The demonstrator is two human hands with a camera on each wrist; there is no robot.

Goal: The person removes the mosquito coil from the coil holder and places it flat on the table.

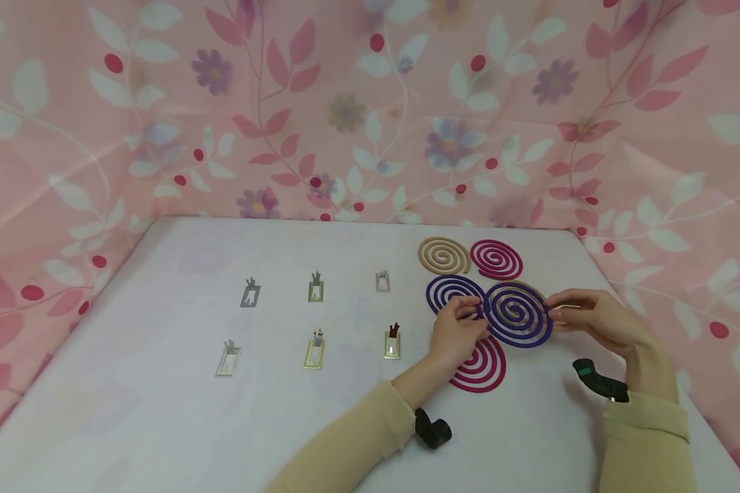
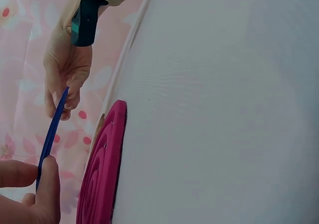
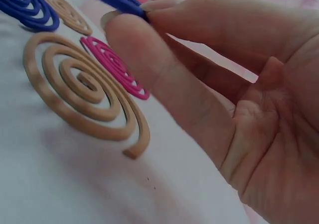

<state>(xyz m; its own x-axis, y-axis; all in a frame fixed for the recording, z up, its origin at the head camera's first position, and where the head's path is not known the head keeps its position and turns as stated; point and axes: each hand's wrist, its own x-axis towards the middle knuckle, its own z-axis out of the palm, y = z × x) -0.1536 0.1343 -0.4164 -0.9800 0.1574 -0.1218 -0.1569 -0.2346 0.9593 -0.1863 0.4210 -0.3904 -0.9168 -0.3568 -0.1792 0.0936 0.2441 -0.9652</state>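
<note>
Both hands hold one blue spiral mosquito coil (image 1: 515, 312) above the table, at opposite edges. My left hand (image 1: 459, 335) pinches its left edge; my right hand (image 1: 601, 320) pinches the right edge between thumb and fingers. In the left wrist view the held coil (image 2: 50, 134) appears nearly edge-on. Beneath it a tan coil (image 3: 114, 133) lies on the table, mostly covered in the head view. Another blue coil (image 1: 450, 279) lies left of it, partly behind my left hand. A pink coil (image 1: 498, 363) lies nearer, partly hidden by that hand.
Farther back lie a tan coil (image 1: 442, 257) and a pink coil (image 1: 495, 259). Several small metal coil stands (image 1: 316, 299) stand in two rows on the left and middle of the white table (image 1: 129, 329). Floral cloth (image 1: 345, 116) surrounds the table's back and sides.
</note>
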